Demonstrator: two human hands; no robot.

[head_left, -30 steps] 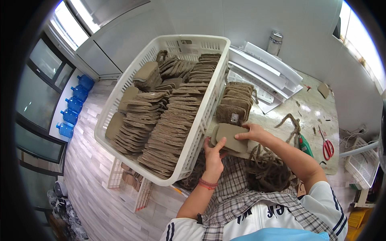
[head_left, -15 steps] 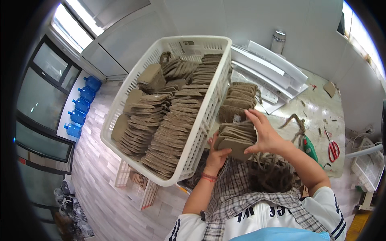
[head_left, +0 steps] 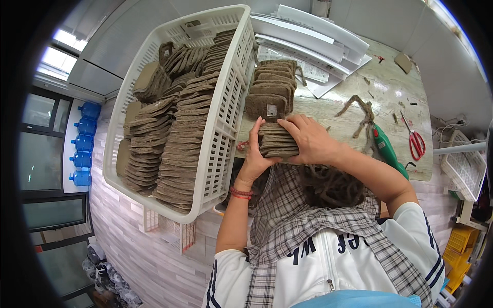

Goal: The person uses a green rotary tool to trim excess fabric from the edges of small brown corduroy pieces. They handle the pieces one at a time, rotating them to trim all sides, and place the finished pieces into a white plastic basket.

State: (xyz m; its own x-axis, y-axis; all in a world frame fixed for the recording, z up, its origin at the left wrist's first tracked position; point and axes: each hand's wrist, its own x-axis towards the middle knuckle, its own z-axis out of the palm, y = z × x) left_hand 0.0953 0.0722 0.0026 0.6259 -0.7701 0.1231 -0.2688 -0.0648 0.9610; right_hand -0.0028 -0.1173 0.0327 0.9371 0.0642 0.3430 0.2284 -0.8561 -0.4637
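A small stack of brown, felt-like pads (head_left: 277, 142) is held between my two hands at the table's near edge. On its left side my left hand (head_left: 255, 158) is closed, with the fingers pointing up along the edge. My right hand (head_left: 312, 138) grips the stack from the right, fingers curled over its far top side. Just beyond it stands a leaning row of similar pads (head_left: 270, 84); its nearest pad bears a small white label (head_left: 271, 110). A bundle of loose brown strips (head_left: 331, 187) lies against my checked apron, below my right forearm.
Left of my hands stands a large white plastic basket (head_left: 203, 149) of stacked pads. White papers (head_left: 313, 43) lie at the back of the table. To the right are a brown strip (head_left: 359, 110), a green-handled tool (head_left: 386, 146) and red-handled scissors (head_left: 416, 141).
The view has shifted, so everything sits higher and further left. The held stack has tipped, showing its layered edges instead of the near pad's broad face.
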